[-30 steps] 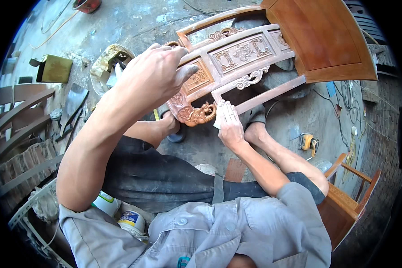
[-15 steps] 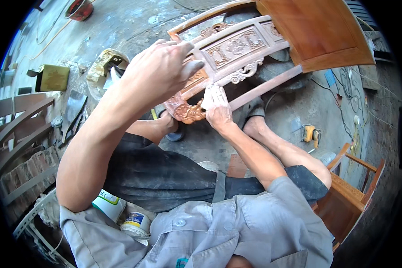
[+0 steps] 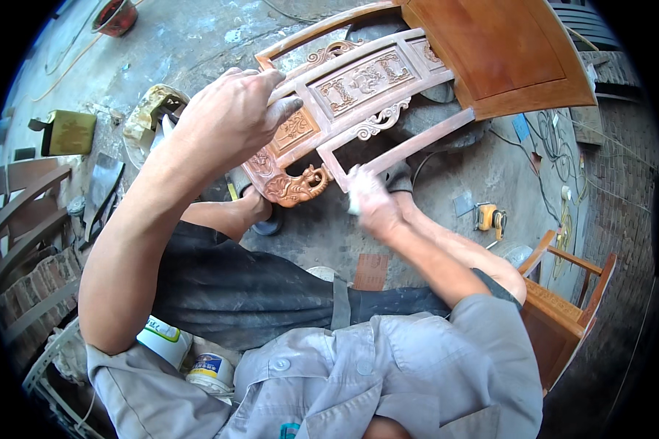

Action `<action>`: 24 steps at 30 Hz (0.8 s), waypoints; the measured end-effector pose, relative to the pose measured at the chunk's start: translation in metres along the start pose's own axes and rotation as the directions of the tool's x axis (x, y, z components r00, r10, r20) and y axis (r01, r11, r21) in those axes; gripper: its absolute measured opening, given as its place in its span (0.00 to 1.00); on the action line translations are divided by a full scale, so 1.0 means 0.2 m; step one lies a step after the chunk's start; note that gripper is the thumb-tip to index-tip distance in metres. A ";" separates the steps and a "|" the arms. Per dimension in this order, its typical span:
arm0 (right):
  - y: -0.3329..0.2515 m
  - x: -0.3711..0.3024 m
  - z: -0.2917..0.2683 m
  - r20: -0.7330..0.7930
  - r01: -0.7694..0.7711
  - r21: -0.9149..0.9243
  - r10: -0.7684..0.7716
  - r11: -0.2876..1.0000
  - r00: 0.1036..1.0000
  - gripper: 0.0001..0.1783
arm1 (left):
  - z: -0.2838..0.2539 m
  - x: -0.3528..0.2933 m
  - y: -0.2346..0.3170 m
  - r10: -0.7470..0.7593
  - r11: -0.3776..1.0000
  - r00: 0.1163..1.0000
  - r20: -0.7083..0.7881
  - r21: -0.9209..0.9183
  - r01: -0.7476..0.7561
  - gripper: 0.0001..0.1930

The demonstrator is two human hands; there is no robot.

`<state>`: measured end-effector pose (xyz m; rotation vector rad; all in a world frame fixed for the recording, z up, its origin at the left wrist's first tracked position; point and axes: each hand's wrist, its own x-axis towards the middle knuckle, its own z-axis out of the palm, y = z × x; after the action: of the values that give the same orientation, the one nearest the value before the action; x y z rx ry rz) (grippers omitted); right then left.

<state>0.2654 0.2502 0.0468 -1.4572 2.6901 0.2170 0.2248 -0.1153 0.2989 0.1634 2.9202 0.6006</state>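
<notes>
A carved wooden chair frame [image 3: 316, 126], partly pale with dust and partly reddish brown, lies tilted ahead of me. My left hand [image 3: 234, 110] is closed round its upper left edge, with the thumb on the near side. The fingertips beyond the edge are hidden. At the lower end of a pale rail [image 3: 425, 146], beside the carved scroll corner [image 3: 300, 186], is my right hand [image 3: 373, 199]. White dust coats its fingers, and motion smears them. Whether it holds something cannot be made out.
A smooth brown panel [image 3: 520, 51] joins the frame at the far right. On the floor are a yellow power tool [image 3: 488, 217], cables, a reddish sheet [image 3: 371, 271] and an olive tin [image 3: 69, 133]. A small wooden chair [image 3: 564, 307] stands at right. Tubs [image 3: 211, 372] sit at lower left.
My right hand has slid off the inner frame corner, towards me and right, onto the pale rail's end. My left hand keeps its hold. The whole view has shifted slightly.
</notes>
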 end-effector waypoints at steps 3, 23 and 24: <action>0.10 0.01 -0.02 -0.052 0.073 0.283 -0.061 0.956 0.997 0.40 | 0.01 -0.06 -0.05 -0.005 0.999 1.000 0.022 -0.032 0.006 0.24; 0.01 0.05 -0.05 -0.226 0.332 0.281 -0.275 0.900 0.935 0.28 | 0.00 -0.02 -0.04 -0.055 0.998 0.998 0.043 0.006 0.055 0.25; 0.10 0.05 -0.10 -0.144 0.288 0.392 -0.251 0.874 0.957 0.27 | 0.00 -0.04 -0.06 -0.059 0.998 0.998 0.031 -0.008 0.059 0.25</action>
<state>0.2432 0.2487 0.0660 -1.6980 2.3498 -0.4150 0.2325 -0.1279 0.2958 0.0845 2.8808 0.5958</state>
